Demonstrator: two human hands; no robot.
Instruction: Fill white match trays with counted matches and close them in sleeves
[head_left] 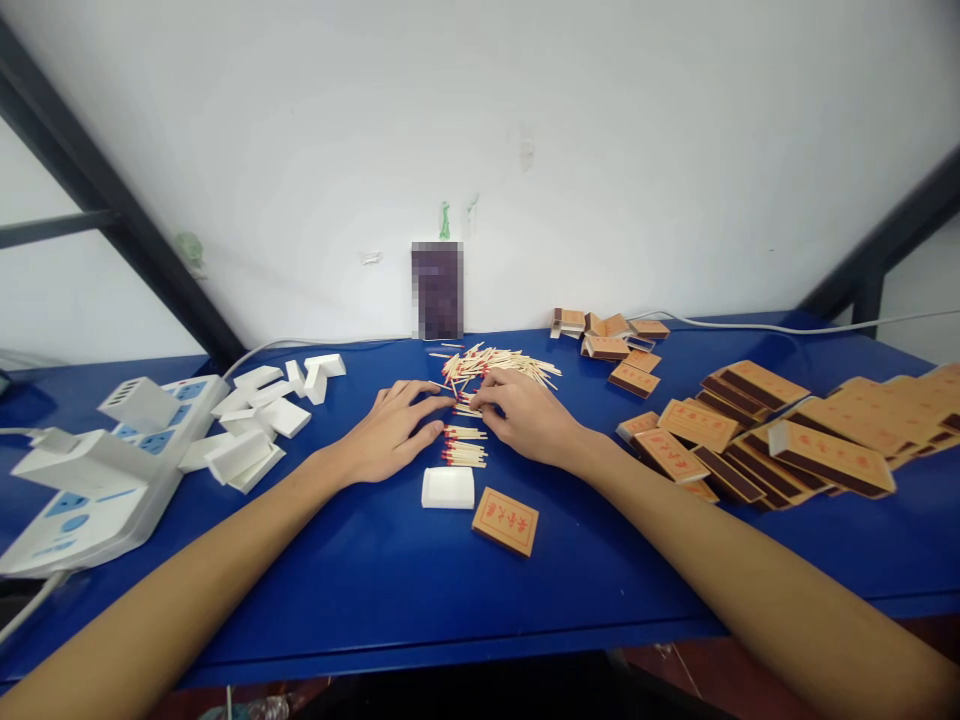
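Loose matches with red heads lie in a heap [517, 362] on the blue table. Nearer to me, a few small rows of matches [465, 447] are laid side by side, heads to the left. My left hand [394, 432] rests palm down at the head end of these matches, fingers stretched and apart, index fingertip by the heads. My right hand [525, 415] is at the stick end, thumb and fingers closed on a few matches [466, 404], partly hidden by the fingers. A white matchbox tray [448, 488] and an orange matchbox sleeve [506, 520] lie just in front of the rows.
Several white trays [255, 410] are scattered at left beside a white power strip [161, 440] with plugs. Many orange matchboxes [697, 425] are piled at right, with more matchboxes [606, 346] at the back. A pixelated dark object [437, 290] stands against the wall.
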